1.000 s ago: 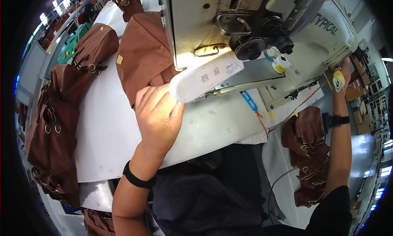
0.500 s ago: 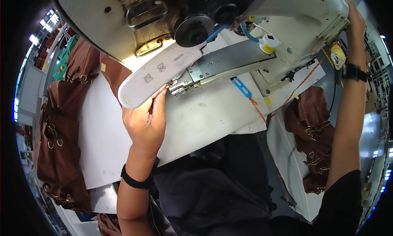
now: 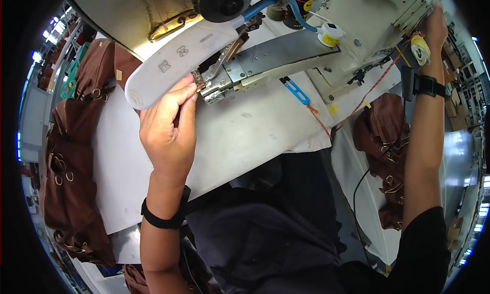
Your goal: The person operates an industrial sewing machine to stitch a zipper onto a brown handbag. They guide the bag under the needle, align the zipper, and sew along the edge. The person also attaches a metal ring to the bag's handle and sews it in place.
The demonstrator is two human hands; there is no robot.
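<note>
A cream industrial sewing machine point(image 3: 286, 74) fills the upper middle, its white lamp arm point(image 3: 173, 64) reaching toward the left. Under that lamp, my left hand point(image 3: 171, 128) is closed, with thumb and fingertips pinched at the needle end of the steel sewing bed point(image 3: 224, 82). What lies between the fingertips is too small to make out. My right hand point(image 3: 436, 31) is raised at the machine's far right end, touching or close behind the housing. Its fingers are mostly hidden there.
Brown bags with brass-coloured rings point(image 3: 71, 176) hang along the left side of the white worktop point(image 3: 224, 151). More brown pieces point(image 3: 388, 146) lie at the right. A blue thread snip point(image 3: 296, 91) with an orange cord rests below the bed. A yellow-white cloth bundle point(image 3: 420, 49) hangs near my right wrist.
The machine and both hands sit further left and higher in the picture, as the view has shifted. My left fingertips stay at the needle end, and my right hand stays by the machine's right end.
</note>
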